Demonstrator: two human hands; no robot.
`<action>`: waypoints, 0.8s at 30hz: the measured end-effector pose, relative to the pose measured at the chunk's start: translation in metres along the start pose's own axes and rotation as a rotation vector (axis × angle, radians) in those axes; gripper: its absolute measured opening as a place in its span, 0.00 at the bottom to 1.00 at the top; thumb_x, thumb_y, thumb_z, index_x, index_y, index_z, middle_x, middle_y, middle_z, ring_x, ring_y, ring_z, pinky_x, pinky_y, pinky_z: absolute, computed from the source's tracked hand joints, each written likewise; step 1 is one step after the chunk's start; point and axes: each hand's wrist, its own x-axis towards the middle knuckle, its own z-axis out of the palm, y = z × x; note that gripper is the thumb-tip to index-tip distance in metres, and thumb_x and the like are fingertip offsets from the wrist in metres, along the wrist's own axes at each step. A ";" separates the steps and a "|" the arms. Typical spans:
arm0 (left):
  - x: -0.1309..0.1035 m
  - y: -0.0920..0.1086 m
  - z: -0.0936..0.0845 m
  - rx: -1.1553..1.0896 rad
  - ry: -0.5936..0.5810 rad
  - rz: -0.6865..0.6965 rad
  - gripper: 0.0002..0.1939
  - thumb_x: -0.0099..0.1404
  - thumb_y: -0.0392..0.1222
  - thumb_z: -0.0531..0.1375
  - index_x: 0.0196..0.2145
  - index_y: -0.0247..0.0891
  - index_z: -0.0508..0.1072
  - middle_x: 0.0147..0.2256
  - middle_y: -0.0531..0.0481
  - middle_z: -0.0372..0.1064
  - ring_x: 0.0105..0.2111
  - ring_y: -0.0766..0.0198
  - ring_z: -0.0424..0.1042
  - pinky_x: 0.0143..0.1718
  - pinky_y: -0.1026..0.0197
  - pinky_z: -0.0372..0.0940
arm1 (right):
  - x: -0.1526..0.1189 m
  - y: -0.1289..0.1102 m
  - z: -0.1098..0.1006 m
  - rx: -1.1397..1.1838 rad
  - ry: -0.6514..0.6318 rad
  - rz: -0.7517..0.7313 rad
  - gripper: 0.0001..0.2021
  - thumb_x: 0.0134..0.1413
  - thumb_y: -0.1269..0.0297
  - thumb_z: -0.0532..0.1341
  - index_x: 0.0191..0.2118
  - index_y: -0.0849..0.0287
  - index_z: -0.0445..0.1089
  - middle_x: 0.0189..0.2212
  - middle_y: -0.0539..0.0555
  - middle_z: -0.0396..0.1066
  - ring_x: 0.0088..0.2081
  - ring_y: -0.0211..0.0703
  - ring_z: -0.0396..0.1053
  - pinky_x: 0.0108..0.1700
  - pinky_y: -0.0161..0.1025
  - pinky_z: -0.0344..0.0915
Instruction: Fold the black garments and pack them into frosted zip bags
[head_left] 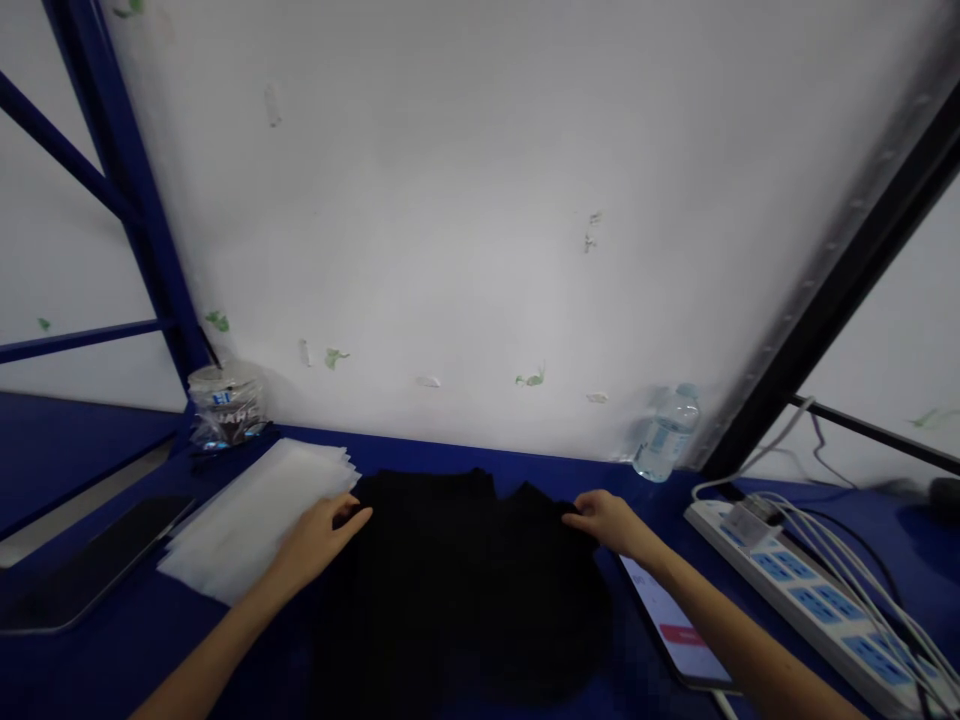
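A black garment [465, 580] lies spread on the blue table in front of me, its upper edge uneven. Its exact kind is hard to make out in the dark cloth. My left hand [319, 540] is at its upper left edge, thumb and fingers closed around some dark cloth. At the upper right corner, my right hand [609, 522] pinches the fabric between thumb and fingers. Beside my left hand is a fanned stack of translucent plastic bags [255, 510]. A lit phone or tablet [679, 625] lies partly under my right forearm.
A water bottle [666, 435] stands against the white wall at the back right. The white power strip [806, 595] on the right carries a plug and several cables. A plastic-wrapped tub [227, 405] sits back left, with a dark flat panel [97, 560] nearer. Blue metal posts frame the table [427, 452].
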 end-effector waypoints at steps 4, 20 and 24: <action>-0.002 -0.004 0.004 0.003 0.002 0.024 0.16 0.62 0.53 0.51 0.30 0.42 0.72 0.29 0.51 0.73 0.35 0.54 0.72 0.38 0.55 0.63 | -0.004 -0.025 -0.004 -0.132 0.138 0.021 0.08 0.46 0.65 0.60 0.20 0.57 0.65 0.19 0.51 0.69 0.25 0.42 0.68 0.26 0.35 0.53; -0.004 -0.010 0.009 0.007 0.044 -0.014 0.15 0.62 0.51 0.52 0.32 0.40 0.73 0.31 0.49 0.72 0.36 0.55 0.71 0.39 0.56 0.62 | -0.054 -0.099 0.069 0.116 0.370 -0.289 0.15 0.63 0.56 0.46 0.37 0.56 0.67 0.33 0.57 0.72 0.37 0.47 0.71 0.39 0.42 0.66; -0.003 -0.007 0.008 0.021 0.047 -0.002 0.15 0.62 0.51 0.52 0.32 0.40 0.74 0.31 0.49 0.72 0.36 0.54 0.71 0.39 0.56 0.62 | -0.048 -0.076 0.068 0.222 0.228 0.004 0.21 0.52 0.48 0.57 0.44 0.60 0.66 0.38 0.61 0.73 0.42 0.56 0.71 0.41 0.46 0.66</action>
